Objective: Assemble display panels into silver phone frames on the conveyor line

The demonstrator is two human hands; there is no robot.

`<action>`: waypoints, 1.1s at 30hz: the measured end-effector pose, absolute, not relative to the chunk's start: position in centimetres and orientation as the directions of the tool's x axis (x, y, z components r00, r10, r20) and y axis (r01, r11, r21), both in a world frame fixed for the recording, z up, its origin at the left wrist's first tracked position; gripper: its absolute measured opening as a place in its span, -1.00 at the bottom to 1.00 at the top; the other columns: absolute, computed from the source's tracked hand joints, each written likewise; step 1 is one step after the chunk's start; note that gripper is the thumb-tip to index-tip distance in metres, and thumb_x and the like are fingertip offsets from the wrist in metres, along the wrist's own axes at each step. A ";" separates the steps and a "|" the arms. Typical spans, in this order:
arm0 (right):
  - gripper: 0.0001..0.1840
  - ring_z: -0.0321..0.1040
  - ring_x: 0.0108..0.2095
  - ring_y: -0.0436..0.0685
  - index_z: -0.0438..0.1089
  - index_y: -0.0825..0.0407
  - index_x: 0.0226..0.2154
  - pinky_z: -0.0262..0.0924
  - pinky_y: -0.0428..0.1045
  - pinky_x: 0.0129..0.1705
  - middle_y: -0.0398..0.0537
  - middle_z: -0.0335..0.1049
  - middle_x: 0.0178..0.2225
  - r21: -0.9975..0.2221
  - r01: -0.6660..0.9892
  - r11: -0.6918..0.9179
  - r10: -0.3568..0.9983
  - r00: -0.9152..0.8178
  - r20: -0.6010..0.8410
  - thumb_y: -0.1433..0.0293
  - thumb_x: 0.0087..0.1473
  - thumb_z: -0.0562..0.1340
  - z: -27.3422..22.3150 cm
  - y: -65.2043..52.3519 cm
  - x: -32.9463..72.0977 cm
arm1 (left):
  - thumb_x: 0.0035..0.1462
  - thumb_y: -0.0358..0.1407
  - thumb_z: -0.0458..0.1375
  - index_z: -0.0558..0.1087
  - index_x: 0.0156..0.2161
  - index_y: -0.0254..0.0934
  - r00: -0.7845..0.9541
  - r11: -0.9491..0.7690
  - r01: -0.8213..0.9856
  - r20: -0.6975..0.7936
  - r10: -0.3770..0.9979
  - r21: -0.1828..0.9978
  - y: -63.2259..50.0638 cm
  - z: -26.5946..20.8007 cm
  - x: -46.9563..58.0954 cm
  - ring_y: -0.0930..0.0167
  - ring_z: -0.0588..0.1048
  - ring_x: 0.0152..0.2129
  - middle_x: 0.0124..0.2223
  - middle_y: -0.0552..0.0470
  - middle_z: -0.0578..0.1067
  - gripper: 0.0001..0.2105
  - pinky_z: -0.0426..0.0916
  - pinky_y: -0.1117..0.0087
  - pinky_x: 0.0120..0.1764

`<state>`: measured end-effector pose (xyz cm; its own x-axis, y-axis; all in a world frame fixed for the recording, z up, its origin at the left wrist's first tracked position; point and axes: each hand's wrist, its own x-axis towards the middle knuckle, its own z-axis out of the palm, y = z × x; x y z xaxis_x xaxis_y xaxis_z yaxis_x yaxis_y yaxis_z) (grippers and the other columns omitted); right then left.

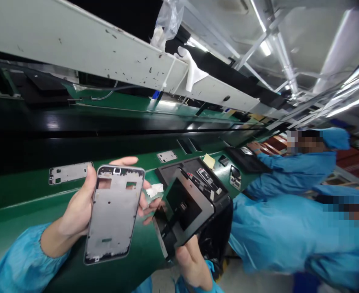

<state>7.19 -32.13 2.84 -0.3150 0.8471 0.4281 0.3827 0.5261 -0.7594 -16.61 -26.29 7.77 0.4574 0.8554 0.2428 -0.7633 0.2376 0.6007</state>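
My left hand [78, 207] is closed around a grey phone middle frame [115, 215], held tilted up with its inner face toward me. Its thumb presses the left edge, and fingers show behind the top and right edges. At lower centre, my right hand [193, 260] grips the lower edge of a glossy dark panel with a grey border [198, 215], like a phone or tablet part; its exact kind is unclear. Blurred fingertips and a crumpled white piece [155, 190] show between the two parts. Another phone frame [71, 173] lies on the green bench behind my left hand.
A black tray [222, 191] with several small phone parts stands right of centre. A small frame [167, 156], a yellow note [209, 161] and phone parts [235, 177] lie along the bench [11, 228]. Two co-workers in blue [301, 171] are at the right. A grey beam [106, 44] crosses above.
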 end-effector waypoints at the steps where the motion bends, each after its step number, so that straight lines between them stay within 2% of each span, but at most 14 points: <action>1: -0.26 0.55 0.11 0.38 0.17 -0.23 0.47 0.56 0.19 0.04 0.14 0.49 0.20 -0.727 0.385 0.569 0.817 -0.368 0.444 -0.13 0.39 0.07 3.5 -31.9 7.4 | 0.38 0.22 0.05 0.47 0.25 -0.09 0.413 0.172 -0.762 0.262 0.872 0.625 -25.9 7.5 -16.6 0.19 0.70 -0.19 0.04 -0.14 0.66 -0.43 0.64 0.13 -0.15; 3: -0.17 0.48 0.20 0.39 0.04 -0.25 0.52 0.50 0.22 0.15 0.13 0.42 0.27 -0.674 0.386 0.630 0.768 -0.438 0.467 -0.04 0.34 0.25 4.5 -31.3 7.6 | 0.35 0.18 0.14 0.43 0.26 -0.09 0.299 0.022 -0.742 0.301 0.905 0.670 -25.1 6.9 -16.6 0.18 0.70 -0.14 0.07 -0.12 0.65 -0.45 0.65 0.10 -0.08; 6: -0.16 0.46 0.23 0.37 0.15 -0.25 0.48 0.47 0.19 0.20 0.12 0.41 0.27 -0.608 0.471 0.640 0.765 -0.471 0.440 -0.03 0.27 0.34 5.0 -30.5 7.7 | 0.34 0.13 0.20 0.43 0.22 -0.09 0.139 -0.122 -0.704 0.304 0.942 0.700 -24.0 6.3 -16.8 0.16 0.69 -0.07 0.08 -0.08 0.65 -0.50 0.63 0.08 0.02; 13: -0.23 0.52 0.17 0.35 0.30 -0.25 0.41 0.49 0.16 0.17 0.11 0.50 0.20 -0.563 0.519 0.644 0.762 -0.499 0.412 -0.04 0.24 0.37 5.6 -29.9 8.2 | 0.30 0.14 0.23 0.42 0.13 -0.12 0.013 -0.231 -0.680 0.326 0.945 0.696 -23.9 7.1 -17.8 0.11 0.68 -0.07 0.07 -0.09 0.65 -0.53 0.62 -0.03 -0.01; 20: -0.22 0.53 0.17 0.33 0.32 -0.26 0.39 0.50 0.12 0.14 0.10 0.52 0.19 -0.547 0.507 0.666 0.742 -0.528 0.413 -0.03 0.21 0.41 6.1 -28.6 7.9 | 0.28 0.12 0.26 0.39 0.10 -0.13 -0.017 -0.267 -0.670 0.345 0.939 0.693 -23.8 7.3 -18.3 0.08 0.69 -0.07 0.06 -0.10 0.65 -0.53 0.64 -0.04 -0.04; 24: -0.23 0.53 0.16 0.33 0.33 -0.22 0.38 0.49 0.15 0.16 0.11 0.52 0.19 -0.605 0.443 0.661 0.740 -0.518 0.429 -0.04 0.21 0.40 5.6 -27.9 6.6 | 0.28 0.09 0.29 0.37 0.09 -0.12 0.031 -0.294 -0.604 0.389 0.921 0.741 -23.9 7.1 -18.5 0.06 0.69 -0.05 0.11 -0.12 0.63 -0.55 0.67 0.01 -0.10; 28: -0.17 0.55 0.08 0.31 0.25 -0.17 0.44 0.51 0.18 0.12 0.12 0.53 0.17 -0.756 0.279 0.591 0.792 -0.380 0.478 -0.08 0.25 0.34 3.8 -27.4 4.0 | 0.25 0.04 0.35 0.41 0.07 -0.10 0.090 -0.341 -0.469 0.428 0.899 0.815 -23.7 6.4 -18.7 0.08 0.69 -0.08 0.11 -0.12 0.62 -0.57 0.67 0.19 -0.26; 31: -0.13 0.57 -0.02 0.26 0.24 -0.15 0.44 0.57 0.12 -0.02 0.13 0.54 0.13 -0.852 0.153 0.500 0.853 -0.259 0.454 -0.12 0.23 0.34 2.1 -27.4 2.0 | 0.27 0.01 0.35 0.47 0.08 -0.09 0.079 -0.378 -0.375 0.435 0.897 0.847 -23.2 5.8 -18.6 0.15 0.69 -0.13 0.09 -0.11 0.62 -0.61 0.65 0.24 -0.23; 33: -0.13 0.56 -0.03 0.25 0.25 -0.16 0.44 0.57 0.13 -0.04 0.13 0.52 0.13 -0.873 0.113 0.475 0.868 -0.222 0.444 -0.11 0.22 0.36 1.2 -27.5 1.1 | 0.27 0.00 0.35 0.51 0.06 -0.12 0.063 -0.418 -0.323 0.460 0.886 0.849 -22.8 5.4 -18.4 0.17 0.67 -0.09 0.08 -0.11 0.61 -0.63 0.65 0.23 -0.16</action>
<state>1.14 -27.46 1.20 -0.2222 0.8682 0.4438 0.1130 0.4750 -0.8727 -18.38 -22.83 5.44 0.0628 0.8857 0.4600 -0.3230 -0.4181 0.8490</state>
